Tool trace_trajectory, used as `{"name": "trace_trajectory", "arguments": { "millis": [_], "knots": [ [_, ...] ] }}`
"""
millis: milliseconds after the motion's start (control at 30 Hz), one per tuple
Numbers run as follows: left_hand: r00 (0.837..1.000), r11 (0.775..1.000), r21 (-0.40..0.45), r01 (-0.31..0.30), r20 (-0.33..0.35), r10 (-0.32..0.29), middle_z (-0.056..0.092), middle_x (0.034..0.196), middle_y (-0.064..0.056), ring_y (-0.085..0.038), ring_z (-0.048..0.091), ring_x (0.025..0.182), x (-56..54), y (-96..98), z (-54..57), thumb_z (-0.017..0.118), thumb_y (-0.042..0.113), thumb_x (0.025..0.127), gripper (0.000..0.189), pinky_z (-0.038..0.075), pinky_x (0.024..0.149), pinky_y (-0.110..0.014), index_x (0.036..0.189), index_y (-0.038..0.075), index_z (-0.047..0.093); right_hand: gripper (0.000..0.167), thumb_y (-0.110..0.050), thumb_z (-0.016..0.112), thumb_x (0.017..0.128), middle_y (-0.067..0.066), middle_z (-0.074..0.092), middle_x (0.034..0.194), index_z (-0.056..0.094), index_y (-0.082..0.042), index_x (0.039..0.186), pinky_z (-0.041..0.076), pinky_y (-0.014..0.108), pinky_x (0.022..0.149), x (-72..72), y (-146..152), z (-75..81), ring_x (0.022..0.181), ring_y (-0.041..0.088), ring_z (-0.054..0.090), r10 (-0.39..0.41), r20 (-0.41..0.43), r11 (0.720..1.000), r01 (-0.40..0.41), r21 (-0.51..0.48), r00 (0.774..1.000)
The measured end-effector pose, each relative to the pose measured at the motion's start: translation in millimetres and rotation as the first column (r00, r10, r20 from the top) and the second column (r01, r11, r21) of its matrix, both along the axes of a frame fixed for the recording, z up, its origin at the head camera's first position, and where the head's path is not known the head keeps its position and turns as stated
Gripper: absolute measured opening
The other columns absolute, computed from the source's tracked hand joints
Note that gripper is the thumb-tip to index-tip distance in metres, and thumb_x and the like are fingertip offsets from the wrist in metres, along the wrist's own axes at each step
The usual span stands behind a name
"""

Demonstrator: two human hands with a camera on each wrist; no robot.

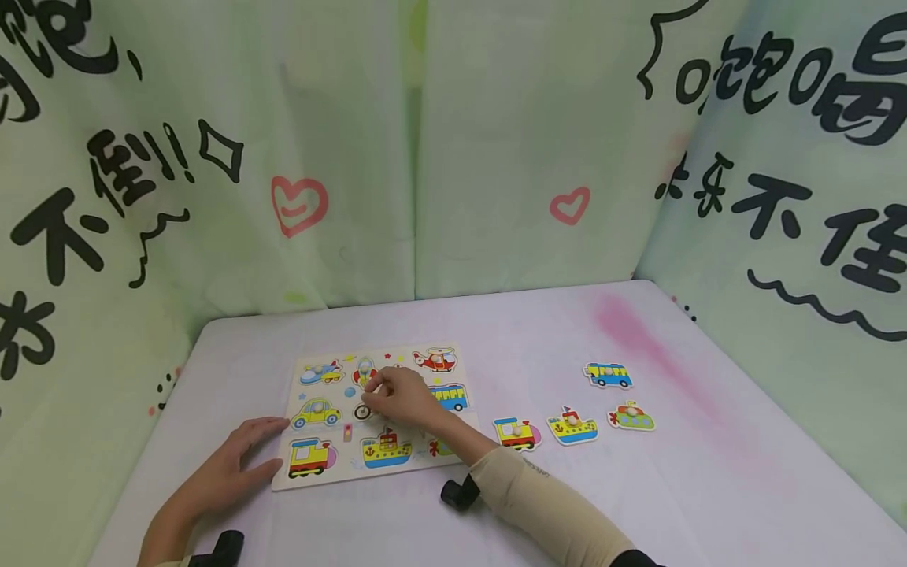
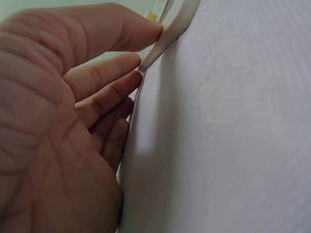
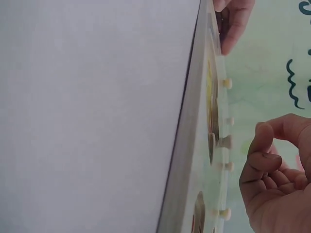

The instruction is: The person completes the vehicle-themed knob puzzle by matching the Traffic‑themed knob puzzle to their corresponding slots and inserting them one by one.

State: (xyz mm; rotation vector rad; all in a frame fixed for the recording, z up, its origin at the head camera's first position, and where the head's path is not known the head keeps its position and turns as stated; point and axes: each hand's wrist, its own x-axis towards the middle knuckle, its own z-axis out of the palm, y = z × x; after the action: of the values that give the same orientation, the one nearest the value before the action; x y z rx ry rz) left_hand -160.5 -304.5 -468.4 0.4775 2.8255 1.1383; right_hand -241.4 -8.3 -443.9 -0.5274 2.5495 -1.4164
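A wooden knob puzzle board (image 1: 354, 471) with vehicle pictures lies on the white table. My left hand (image 1: 230, 465) is at its left edge; in the left wrist view, thumb and fingertips touch the board's rim (image 2: 170, 36), fingers loosely bent. Over the board's middle hovers my right hand (image 1: 404, 398), between the hot-air balloon picture (image 1: 364, 370) and a partly covered wheeled picture (image 1: 363, 411). In the right wrist view, its curled index finger and thumb meet above the knobs (image 3: 226, 141), with no piece visible between them. Part of the submarine picture (image 1: 441, 447) is hidden by the forearm.
Right of the board lie several loose puzzle pieces: a train (image 1: 516, 433), a ship (image 1: 572, 427), a bus (image 1: 608, 376) and a submarine (image 1: 631, 416). Pale green curtains (image 1: 489, 157) with writing and hearts enclose the table (image 1: 708, 488).
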Motion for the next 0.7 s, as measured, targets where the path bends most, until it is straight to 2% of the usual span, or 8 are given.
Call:
{"name": "trace_trajectory", "arguments": {
  "millis": [167,300,333,400,467,500,567,700],
  "knots": [
    [0.999,1.0,-0.005,0.003,-0.037,-0.004,0.053,0.142,-0.02,-0.046,0.045,0.135,1.7,-2.1,-0.3,0.077,0.018,0.091,0.056,0.037,0.106,-0.069,0.142,0.006,0.057,0.012,-0.025,0.071,0.097,0.002,0.067,0.07,0.071,-0.013,0.101,0.042,0.021,0.054,5.6,6.1,1.4,0.06,0.01,0.056,-0.009,0.065,0.996,0.015,-0.086,0.998],
    [0.999,1.0,-0.011,0.002,-0.053,-0.003,0.053,0.142,-0.019,-0.045,0.045,0.135,2.6,-4.4,-0.7,0.077,0.019,0.091,0.055,0.038,0.106,-0.066,0.141,0.006,0.057,0.012,-0.025,0.07,0.098,0.006,0.071,0.074,0.072,-0.013,0.102,0.046,0.022,0.057,9.4,13.2,5.5,0.063,0.011,0.06,-0.004,0.092,0.989,0.017,-0.144,0.996],
    [0.998,1.0,-0.012,0.002,-0.059,-0.003,0.053,0.142,-0.019,-0.044,0.045,0.135,2.7,-4.8,-0.9,0.077,0.019,0.091,0.055,0.039,0.107,-0.062,0.141,0.007,0.057,0.013,-0.024,0.07,0.098,0.008,0.071,0.076,0.072,-0.012,0.102,0.048,0.022,0.058,10.1,15.1,6.4,0.064,0.012,0.061,-0.003,0.099,0.987,0.019,-0.162,0.995],
    [0.998,1.0,-0.012,0.0,-0.068,0.0,0.054,0.142,-0.018,-0.043,0.046,0.134,2.8,-5.4,-1.5,0.077,0.02,0.091,0.055,0.041,0.11,-0.045,0.141,0.008,0.058,0.014,-0.024,0.069,0.099,0.013,0.072,0.079,0.072,-0.011,0.103,0.05,0.023,0.061,11.7,19.1,8.7,0.065,0.012,0.062,0.004,0.112,0.981,0.018,-0.193,0.994],
    [0.997,1.0,-0.012,-0.002,-0.076,0.001,0.054,0.141,-0.017,-0.041,0.047,0.133,2.8,-5.3,-2.0,0.077,0.02,0.091,0.055,0.04,0.107,-0.032,0.141,0.008,0.058,0.015,-0.023,0.068,0.099,0.018,0.071,0.082,0.072,-0.009,0.104,0.052,0.024,0.064,13.2,23.2,10.7,0.065,0.012,0.062,0.014,0.124,0.975,0.014,-0.221,0.992],
    [0.997,1.0,-0.017,-0.003,-0.077,0.002,0.054,0.141,-0.017,-0.04,0.047,0.133,2.7,-4.9,-2.1,0.077,0.02,0.091,0.055,0.04,0.106,-0.03,0.141,0.008,0.058,0.016,-0.023,0.068,0.099,0.02,0.071,0.083,0.072,-0.008,0.104,0.053,0.025,0.064,14.0,25.5,11.9,0.065,0.012,0.062,0.021,0.131,0.972,0.01,-0.236,0.991],
    [0.998,1.0,-0.014,-0.001,-0.068,0.0,0.054,0.142,-0.017,-0.041,0.047,0.133,2.3,-3.8,-2.0,0.077,0.02,0.091,0.055,0.041,0.108,-0.034,0.141,0.008,0.058,0.019,-0.023,0.068,0.099,0.021,0.069,0.083,0.071,-0.006,0.106,0.054,0.027,0.065,16.2,30.1,14.7,0.064,0.012,0.061,0.032,0.144,0.965,0.007,-0.263,0.989],
    [0.999,1.0,-0.002,0.006,-0.036,-0.006,0.052,0.143,-0.02,-0.046,0.044,0.135,0.6,-1.1,0.0,0.077,0.019,0.091,0.056,0.038,0.107,-0.066,0.142,0.007,0.056,0.022,-0.022,0.068,0.099,0.015,0.066,0.079,0.07,-0.003,0.109,0.056,0.029,0.068,18.9,40.8,20.0,0.065,0.012,0.059,0.035,0.174,0.949,0.022,-0.316,0.984]
  ]
}}
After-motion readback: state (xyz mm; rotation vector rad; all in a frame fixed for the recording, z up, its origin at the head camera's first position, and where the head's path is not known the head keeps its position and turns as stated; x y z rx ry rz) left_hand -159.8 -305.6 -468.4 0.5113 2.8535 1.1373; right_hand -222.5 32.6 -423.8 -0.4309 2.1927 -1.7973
